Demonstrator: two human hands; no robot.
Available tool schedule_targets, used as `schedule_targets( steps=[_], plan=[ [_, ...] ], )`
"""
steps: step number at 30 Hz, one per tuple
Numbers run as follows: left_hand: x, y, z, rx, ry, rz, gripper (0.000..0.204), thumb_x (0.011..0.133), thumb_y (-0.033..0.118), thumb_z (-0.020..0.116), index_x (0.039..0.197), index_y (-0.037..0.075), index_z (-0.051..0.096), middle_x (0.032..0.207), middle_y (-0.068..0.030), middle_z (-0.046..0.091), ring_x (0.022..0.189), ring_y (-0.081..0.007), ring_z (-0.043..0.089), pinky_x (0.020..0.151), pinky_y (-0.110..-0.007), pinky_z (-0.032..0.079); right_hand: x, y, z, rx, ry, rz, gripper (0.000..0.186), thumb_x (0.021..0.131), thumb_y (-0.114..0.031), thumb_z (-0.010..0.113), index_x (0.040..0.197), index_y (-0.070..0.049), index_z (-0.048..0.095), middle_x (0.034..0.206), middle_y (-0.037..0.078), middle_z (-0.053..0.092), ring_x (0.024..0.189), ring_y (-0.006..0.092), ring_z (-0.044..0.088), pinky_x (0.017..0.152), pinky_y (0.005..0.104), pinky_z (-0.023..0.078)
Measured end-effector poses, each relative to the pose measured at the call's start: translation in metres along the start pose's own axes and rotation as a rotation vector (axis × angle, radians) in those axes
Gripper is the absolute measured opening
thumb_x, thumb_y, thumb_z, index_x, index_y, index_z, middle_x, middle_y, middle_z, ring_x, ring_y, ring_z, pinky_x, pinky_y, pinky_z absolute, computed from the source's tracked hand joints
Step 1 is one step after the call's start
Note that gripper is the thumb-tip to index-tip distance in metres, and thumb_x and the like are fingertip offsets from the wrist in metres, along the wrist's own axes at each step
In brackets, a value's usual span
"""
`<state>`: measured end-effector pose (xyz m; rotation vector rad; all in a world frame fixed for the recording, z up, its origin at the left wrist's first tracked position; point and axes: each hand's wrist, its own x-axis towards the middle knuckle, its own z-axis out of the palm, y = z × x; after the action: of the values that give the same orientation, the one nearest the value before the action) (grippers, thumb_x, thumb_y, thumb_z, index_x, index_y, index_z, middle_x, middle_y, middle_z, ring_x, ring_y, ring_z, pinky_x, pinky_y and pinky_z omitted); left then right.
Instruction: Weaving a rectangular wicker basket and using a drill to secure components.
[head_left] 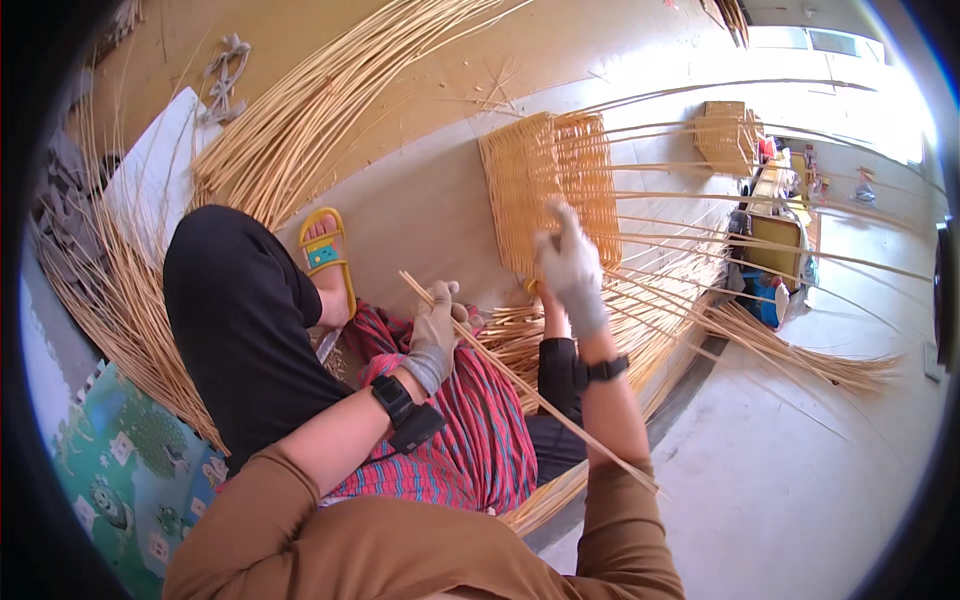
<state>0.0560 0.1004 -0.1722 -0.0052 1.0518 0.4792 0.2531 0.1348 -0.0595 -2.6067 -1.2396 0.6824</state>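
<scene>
My left hand, in a pale glove, is closed around a long thin wicker rod. The rod slants down to the right, across the red striped cloth on my lap and past my right forearm. My right hand, gloved too, is raised in front of a woven wicker basket. One finger points up, apart from the others, and nothing shows in that hand. Behind it the basket lies with its opening to the right, and long unwoven stakes fan out from its rim.
A large bundle of rods lies at the upper left. More rods lie beneath the stakes, and another bundle is farther right. A smaller woven basket stands near a cluttered low shelf. My yellow-sandalled foot is left of the basket.
</scene>
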Motion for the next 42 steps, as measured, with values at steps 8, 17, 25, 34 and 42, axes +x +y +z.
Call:
schedule_targets(
  steps=[8,17,25,34,42],
  plan=[
    [-0.002,0.009,0.008,-0.113,-0.028,-0.050,0.038,0.104,0.042,0.054,0.108,0.004,0.055,0.063,0.0014,0.045,0.050,-0.0115,0.042,0.068,-0.040,0.058,0.124,-0.002,0.005,-0.633,0.168,0.270,0.033,0.095,-0.029,0.058,0.124,-0.013,0.058,0.096,0.026,0.071,0.089,0.0463,0.069,0.078,0.0549,0.054],
    [-0.013,0.011,0.004,0.109,-0.039,0.040,0.056,0.103,0.056,0.046,0.113,0.003,0.061,0.067,0.0011,0.044,0.050,-0.0109,0.043,0.053,-0.031,0.056,-0.014,0.006,0.022,-0.422,-0.143,-0.263,0.016,0.098,-0.031,0.054,0.105,-0.017,0.058,0.078,0.021,0.069,0.079,0.0436,0.069,0.071,0.0581,0.053],
    [-0.043,-0.026,-0.024,0.346,0.016,-0.236,0.054,0.103,0.057,0.044,0.092,0.010,0.069,0.068,0.0006,0.057,0.054,-0.0138,0.056,0.059,-0.033,0.060,-0.110,0.028,0.035,-0.465,-0.112,-0.434,0.018,0.097,-0.023,0.056,0.113,-0.019,0.061,0.076,0.015,0.070,0.067,0.0355,0.069,0.059,0.0447,0.053],
    [-0.079,-0.047,-0.044,0.336,-0.137,-0.598,0.051,0.104,0.049,0.048,0.087,0.005,0.067,0.063,-0.0050,0.063,0.048,-0.0195,0.062,0.057,-0.036,0.063,-0.166,0.029,0.046,0.267,-0.478,0.229,0.034,0.096,-0.034,0.063,0.114,-0.008,0.071,0.087,0.013,0.073,0.079,0.0192,0.071,0.071,0.0327,0.055],
    [-0.086,-0.044,-0.054,0.467,-0.170,-0.425,0.054,0.108,0.050,0.033,0.106,0.007,0.066,0.089,-0.0094,0.072,0.070,-0.0187,0.069,0.062,-0.031,0.058,-0.214,-0.011,0.056,0.721,-0.618,0.599,0.029,0.100,-0.029,0.064,0.108,-0.001,0.070,0.082,0.002,0.068,0.069,0.0070,0.062,0.060,0.0222,0.048]
  ],
)
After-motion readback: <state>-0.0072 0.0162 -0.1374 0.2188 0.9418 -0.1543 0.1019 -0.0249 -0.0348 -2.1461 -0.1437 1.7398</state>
